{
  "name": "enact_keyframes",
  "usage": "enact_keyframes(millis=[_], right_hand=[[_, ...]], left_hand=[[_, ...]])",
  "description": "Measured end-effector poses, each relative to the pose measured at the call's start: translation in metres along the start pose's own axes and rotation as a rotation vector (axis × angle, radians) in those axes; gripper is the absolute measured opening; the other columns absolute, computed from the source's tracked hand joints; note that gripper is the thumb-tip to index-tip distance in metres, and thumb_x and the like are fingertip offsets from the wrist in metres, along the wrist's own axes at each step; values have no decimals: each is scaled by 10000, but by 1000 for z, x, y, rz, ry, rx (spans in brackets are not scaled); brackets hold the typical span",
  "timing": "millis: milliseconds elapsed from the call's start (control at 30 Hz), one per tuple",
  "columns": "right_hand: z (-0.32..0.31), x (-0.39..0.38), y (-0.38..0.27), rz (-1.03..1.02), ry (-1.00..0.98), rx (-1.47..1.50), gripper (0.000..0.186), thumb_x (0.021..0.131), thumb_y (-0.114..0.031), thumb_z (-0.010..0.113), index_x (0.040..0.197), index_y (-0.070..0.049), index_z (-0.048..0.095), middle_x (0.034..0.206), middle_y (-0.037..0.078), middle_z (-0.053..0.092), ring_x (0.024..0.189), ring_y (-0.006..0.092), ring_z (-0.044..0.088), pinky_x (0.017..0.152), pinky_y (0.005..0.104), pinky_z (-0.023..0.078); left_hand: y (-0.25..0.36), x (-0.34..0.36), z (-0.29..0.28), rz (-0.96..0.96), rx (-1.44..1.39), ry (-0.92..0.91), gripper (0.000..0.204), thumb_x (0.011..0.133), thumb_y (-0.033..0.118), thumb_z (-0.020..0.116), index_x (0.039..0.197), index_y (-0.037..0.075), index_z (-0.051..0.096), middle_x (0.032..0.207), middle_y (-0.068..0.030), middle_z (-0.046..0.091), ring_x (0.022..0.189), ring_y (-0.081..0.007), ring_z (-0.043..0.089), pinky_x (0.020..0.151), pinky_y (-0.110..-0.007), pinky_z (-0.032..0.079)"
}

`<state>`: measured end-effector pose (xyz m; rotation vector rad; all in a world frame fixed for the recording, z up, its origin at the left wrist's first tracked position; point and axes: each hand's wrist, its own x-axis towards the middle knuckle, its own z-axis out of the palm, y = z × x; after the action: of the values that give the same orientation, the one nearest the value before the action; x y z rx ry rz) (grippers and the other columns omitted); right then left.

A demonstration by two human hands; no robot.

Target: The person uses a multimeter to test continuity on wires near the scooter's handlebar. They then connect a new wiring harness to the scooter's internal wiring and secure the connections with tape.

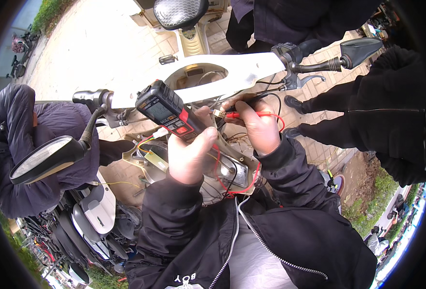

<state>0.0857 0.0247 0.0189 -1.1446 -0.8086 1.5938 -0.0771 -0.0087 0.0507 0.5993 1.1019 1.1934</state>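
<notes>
My left hand (186,159) is wrapped round a black and red multimeter (161,110), its small screen tilted up. The tip of a left finger reaches toward a small pale plug connector (218,113). Between the fingers of my right hand (262,132) is a red test probe (233,115), pointing left at the connector and seeming to touch it. Dark wires run behind the right fingers; whether a second probe is there is hidden. Red and black test leads (217,166) hang below the meter, over an opened scooter front panel (251,166).
The scooter's white handlebar cover (254,70) spans ahead, with a left mirror (49,159) and a right mirror (360,52). A white plug (160,133) with coloured wires lies by the panel. People in dark clothes stand right (391,111) and far; a padded jacket (68,130) is at left.
</notes>
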Motion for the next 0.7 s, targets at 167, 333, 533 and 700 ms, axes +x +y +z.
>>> enact_keyframes(millis=[167,333,533,700], right_hand=[[6,-7,-5,27,-15,114,232,975,-126,461,1036,36,616,976,113,669,849,176,658,794,288,550],[6,-7,-4,18,8,155,241,978,-151,479,1051,33,618,987,111,671,859,175,656,811,288,541],[-4,-7,-3,-93,-43,-91,197,955,-145,539,1053,5,622,952,61,653,817,112,603,766,253,488],[-8,-12,-9,-141,2,-88,162,933,-93,549,1037,12,615,908,43,632,775,92,573,721,241,476]], left_hand=[[-9,4,2,-25,-131,-39,527,756,157,704,1224,-19,535,1233,-129,566,1177,-272,528,958,-408,443],[-13,10,0,-16,-178,-155,678,751,203,721,1328,-12,438,1308,-155,531,1245,-324,495,1012,-444,416],[-16,14,-7,1,-75,-154,706,760,236,713,1352,-21,426,1355,-174,502,1246,-326,498,1043,-454,393],[-15,14,-8,24,-61,-170,711,776,205,688,1382,-21,394,1389,-175,471,1312,-316,433,1049,-452,384]])
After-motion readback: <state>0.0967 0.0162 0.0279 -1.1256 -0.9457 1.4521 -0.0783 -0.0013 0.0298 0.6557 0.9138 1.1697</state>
